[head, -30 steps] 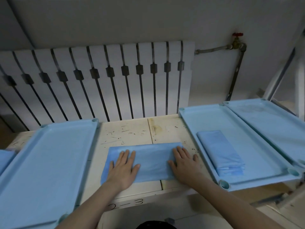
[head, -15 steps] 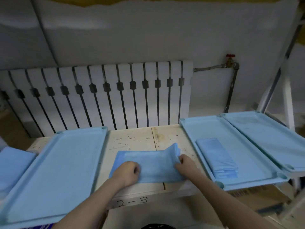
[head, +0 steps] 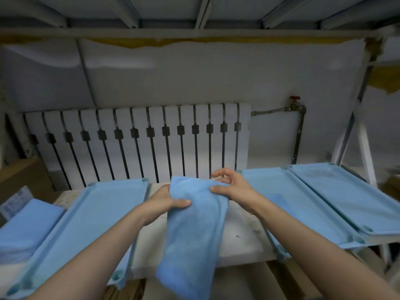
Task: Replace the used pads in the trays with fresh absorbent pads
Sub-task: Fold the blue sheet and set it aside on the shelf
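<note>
A folded blue absorbent pad point(head: 190, 230) hangs in the air above the table, lifted by its top edge. My left hand point(head: 166, 202) grips its upper left part, thumb on the front. My right hand point(head: 231, 187) pinches the upper right corner, with the other fingers spread loosely. A light blue tray point(head: 91, 215) lies to the left of the pad. Two more light blue trays point(head: 270, 182) point(head: 346, 195) lie to the right. A folded blue pad point(head: 279, 202) rests in the nearer right tray, partly hidden by my right forearm.
A stack of blue pads point(head: 26, 226) sits at the far left. The worn white table point(head: 238, 239) shows between the trays. A white radiator point(head: 140, 139) and a pipe with a red valve point(head: 295, 102) stand behind. A white metal frame point(head: 363, 148) rises at the right.
Both hands went from lying flat on the pad to gripping its ends, then lifted it off the table so it now hangs lengthwise. The camera tilted upward.
</note>
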Demonstrator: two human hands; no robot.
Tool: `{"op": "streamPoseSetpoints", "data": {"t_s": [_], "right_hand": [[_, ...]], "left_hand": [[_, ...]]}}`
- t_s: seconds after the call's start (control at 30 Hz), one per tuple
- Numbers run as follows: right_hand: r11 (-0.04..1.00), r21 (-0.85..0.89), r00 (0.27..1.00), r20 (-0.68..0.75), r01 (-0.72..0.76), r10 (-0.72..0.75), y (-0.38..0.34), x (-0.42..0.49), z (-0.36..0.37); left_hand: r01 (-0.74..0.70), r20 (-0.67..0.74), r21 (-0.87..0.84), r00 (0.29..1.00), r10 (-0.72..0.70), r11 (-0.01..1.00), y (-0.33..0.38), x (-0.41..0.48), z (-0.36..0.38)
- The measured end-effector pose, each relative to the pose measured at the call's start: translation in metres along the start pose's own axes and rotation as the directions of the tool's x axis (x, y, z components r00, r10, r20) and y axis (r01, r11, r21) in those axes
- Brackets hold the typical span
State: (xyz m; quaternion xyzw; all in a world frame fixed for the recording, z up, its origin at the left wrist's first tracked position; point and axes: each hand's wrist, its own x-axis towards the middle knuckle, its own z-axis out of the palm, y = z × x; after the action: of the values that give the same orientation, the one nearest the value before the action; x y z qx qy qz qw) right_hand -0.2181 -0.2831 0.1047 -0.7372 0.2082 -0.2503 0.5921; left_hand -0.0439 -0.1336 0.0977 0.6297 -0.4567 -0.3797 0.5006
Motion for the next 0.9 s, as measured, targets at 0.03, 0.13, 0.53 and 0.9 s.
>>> {"op": "streamPoseSetpoints", "data": {"t_s": [0.03, 0.13, 0.53, 0.9], "right_hand": [[0.991, 0.104, 0.994, -0.061, -0.087, 0.094, 0.000, -0.002, -0.001], [0.946, 0.083, 0.949, 0.050, -0.313, 0.310, 0.003, -0.014, 0.001], [0.990, -0.080, 0.992, 0.046, -0.113, 0.117, -0.030, 0.001, -0.001], [0.939, -0.296, 0.931, -0.258, 0.177, -0.257, -0.024, 0.061, -0.001]], "left_hand": [[0.001, -0.040, -0.043, 0.999, -0.002, 0.999, 0.004, -0.003, 0.000], [0.012, -0.109, -0.123, 0.994, -0.026, 0.992, 0.013, -0.011, 0.003], [0.148, -0.225, -0.117, 0.959, -0.172, 0.982, 0.032, -0.008, -0.019], [0.007, -0.505, 0.365, 0.842, 0.192, 0.931, 0.062, 0.051, -0.018]]}}
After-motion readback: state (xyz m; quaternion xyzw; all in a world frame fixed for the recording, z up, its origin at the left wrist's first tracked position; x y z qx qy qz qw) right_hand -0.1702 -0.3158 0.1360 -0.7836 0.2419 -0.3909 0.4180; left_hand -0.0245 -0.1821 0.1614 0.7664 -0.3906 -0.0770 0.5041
